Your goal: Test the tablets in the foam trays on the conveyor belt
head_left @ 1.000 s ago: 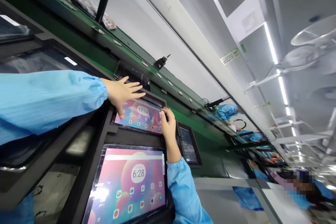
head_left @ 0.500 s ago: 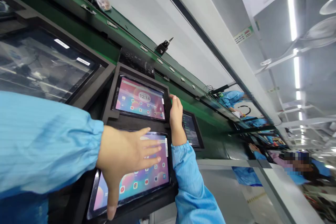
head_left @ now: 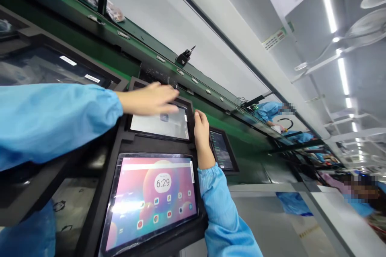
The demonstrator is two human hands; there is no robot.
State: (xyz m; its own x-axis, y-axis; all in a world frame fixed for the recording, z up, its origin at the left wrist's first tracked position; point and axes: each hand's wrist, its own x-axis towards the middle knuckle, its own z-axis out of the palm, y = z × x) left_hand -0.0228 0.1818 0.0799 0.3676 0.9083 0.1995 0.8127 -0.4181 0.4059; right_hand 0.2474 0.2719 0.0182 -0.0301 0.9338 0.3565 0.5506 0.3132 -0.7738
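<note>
Upper tablet (head_left: 159, 125), pale screen, seated in black tray (head_left: 126, 144). Left hand (head_left: 150, 98) flat, fingers spread, over its top edge. Right hand (head_left: 201, 130) curled against its right edge. Lit tablet (head_left: 150, 198) directly below.

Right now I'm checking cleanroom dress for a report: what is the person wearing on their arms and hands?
Both arms are in light blue smock sleeves with fine stripes, gathered at elastic cuffs at the wrists. The left hand and right hand are bare: no gloves or finger cots show, and no watch, ring or wrist strap is visible.
</note>
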